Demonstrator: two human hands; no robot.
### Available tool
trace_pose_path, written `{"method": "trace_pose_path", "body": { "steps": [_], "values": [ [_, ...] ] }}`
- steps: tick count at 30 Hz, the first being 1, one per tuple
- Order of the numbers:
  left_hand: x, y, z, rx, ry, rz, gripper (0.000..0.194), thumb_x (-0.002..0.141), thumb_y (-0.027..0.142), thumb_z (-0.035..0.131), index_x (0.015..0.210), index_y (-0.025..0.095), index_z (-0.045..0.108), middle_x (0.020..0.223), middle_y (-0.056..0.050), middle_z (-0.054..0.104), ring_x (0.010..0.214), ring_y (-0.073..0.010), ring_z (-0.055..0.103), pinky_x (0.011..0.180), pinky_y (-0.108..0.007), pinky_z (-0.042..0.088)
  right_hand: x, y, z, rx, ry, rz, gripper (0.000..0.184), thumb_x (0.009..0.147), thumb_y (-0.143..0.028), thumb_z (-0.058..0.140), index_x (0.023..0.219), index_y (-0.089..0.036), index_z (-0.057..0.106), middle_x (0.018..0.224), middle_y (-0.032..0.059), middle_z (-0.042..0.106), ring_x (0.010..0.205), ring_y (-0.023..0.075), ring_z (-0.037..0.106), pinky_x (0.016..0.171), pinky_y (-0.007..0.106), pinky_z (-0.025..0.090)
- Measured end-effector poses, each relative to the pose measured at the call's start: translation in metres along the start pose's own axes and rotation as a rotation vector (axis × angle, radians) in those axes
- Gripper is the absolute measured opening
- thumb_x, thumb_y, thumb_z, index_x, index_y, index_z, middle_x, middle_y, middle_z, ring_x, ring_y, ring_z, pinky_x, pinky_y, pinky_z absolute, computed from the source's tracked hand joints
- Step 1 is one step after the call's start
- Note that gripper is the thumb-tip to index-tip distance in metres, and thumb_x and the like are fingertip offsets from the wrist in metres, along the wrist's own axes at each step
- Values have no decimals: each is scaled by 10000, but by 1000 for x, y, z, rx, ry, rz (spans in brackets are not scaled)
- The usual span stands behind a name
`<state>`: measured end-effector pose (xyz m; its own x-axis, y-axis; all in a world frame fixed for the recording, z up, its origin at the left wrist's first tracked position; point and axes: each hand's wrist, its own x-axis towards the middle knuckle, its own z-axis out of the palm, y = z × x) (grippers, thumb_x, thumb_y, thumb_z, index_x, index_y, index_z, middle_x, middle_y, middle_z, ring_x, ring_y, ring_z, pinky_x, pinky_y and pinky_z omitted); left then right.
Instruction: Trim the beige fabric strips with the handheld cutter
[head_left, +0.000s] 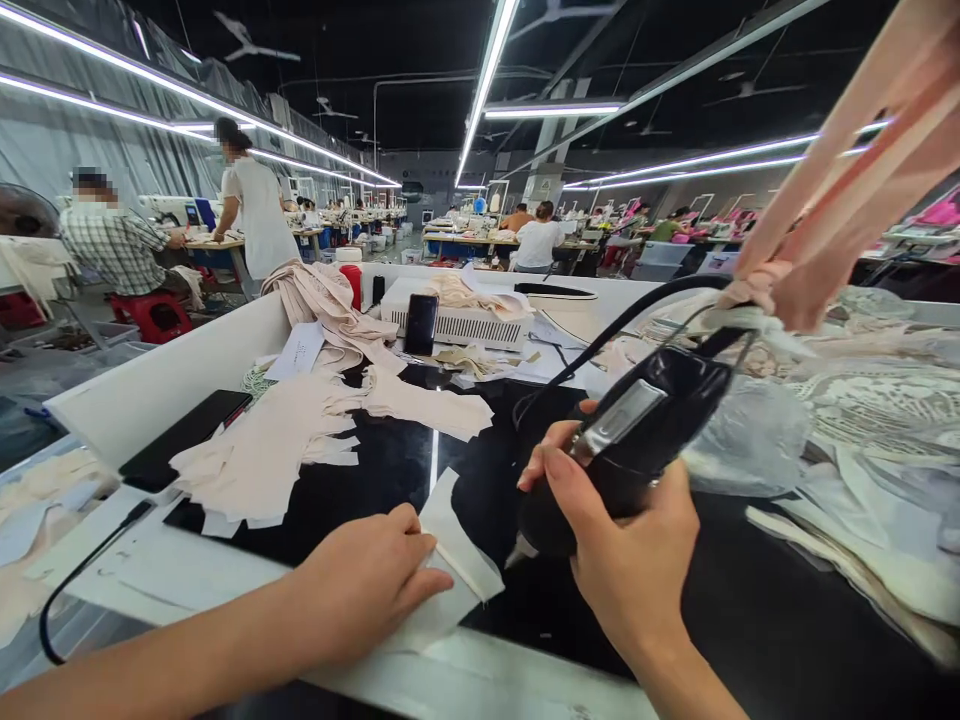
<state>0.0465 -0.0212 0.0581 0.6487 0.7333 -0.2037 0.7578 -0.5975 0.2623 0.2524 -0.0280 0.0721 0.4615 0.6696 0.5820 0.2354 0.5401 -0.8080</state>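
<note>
While the right hand (634, 545) clasps a hefty-looking tool (660, 410) by its body, the left hand (364, 575) pins limp-looking fabric (450, 525) at one side.

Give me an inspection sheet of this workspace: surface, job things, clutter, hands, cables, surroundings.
Surface: glossy black panel with a white border.
Job things: pale cloth lying on the panel; black handheld tool, its tip near the cloth.
Clutter: fabric pieces, upright phone, red spool, plastic bag.
Hands: left hand on the cloth, pinching or pressing unclear; right hand grips the tool.
Cables: black cable behind the tool; black cord at the left edge.
Surroundings: people, strip lights, ceiling fans.
</note>
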Motion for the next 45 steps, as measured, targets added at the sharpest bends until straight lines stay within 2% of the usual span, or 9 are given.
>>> {"method": "trace_pose_path", "body": {
  "steps": [5,10,13,16,23,30,34,39,45],
  "values": [
    [-2,-4,-4,103,84,43,246,1134,188,496,1073,168,733,1074,-66,706,965,-260,723,845,-400,591,-10,-3,-7,171,8,39,436,849,-473,902,1164,-296,658,835,-50,690,594,155,658,551,310,597],
    [8,-8,21,144,284,411,247,1030,2,533,1044,168,715,1089,-58,724,969,-224,689,869,-343,585,-15,-1,-7,226,19,33,423,844,-457,918,1156,-312,672,836,-54,684,603,146,653,551,295,603],
    [15,-5,33,119,359,610,195,1033,17,565,1069,153,700,1111,-60,729,1002,-203,676,930,-306,577,-17,1,-5,239,15,16,405,863,-431,906,1167,-314,666,837,-52,689,606,144,656,548,287,603],
    [22,0,38,132,358,710,158,1072,67,561,1097,134,701,1152,-78,737,1041,-193,681,1007,-289,562,-19,2,-4,240,17,21,406,872,-409,899,1180,-308,654,843,-47,695,603,146,656,540,286,601],
    [34,-1,44,142,327,691,186,1104,97,534,1143,139,711,1125,-96,744,1036,-201,711,954,-306,594,-24,5,-6,249,8,42,411,877,-391,890,1205,-318,655,866,-44,703,612,157,667,532,294,592],
    [31,-10,49,73,418,645,170,1116,136,549,1196,142,700,1104,-78,748,1022,-206,718,878,-292,608,-25,3,-6,259,21,42,407,875,-386,892,1203,-315,661,859,-39,699,616,153,664,557,299,595],
    [29,-11,51,67,457,633,204,1134,180,543,1280,145,681,1119,-86,749,1034,-197,719,918,-297,613,-24,1,-5,250,28,33,415,870,-400,893,1191,-308,647,842,-37,692,605,158,658,539,304,593],
    [26,-8,53,103,463,593,202,1137,207,547,1271,163,691,1135,-90,742,1055,-204,705,966,-323,608,-23,0,-5,211,33,28,415,869,-411,888,1183,-305,638,838,-35,693,598,173,659,530,324,589],
    [24,-9,59,111,480,565,223,1139,204,523,1299,192,679,1181,-88,727,1080,-226,698,1043,-402,586,-22,-2,-6,214,53,34,414,848,-427,908,1152,-297,659,807,-36,675,601,175,651,568,346,601]
  ]
}}
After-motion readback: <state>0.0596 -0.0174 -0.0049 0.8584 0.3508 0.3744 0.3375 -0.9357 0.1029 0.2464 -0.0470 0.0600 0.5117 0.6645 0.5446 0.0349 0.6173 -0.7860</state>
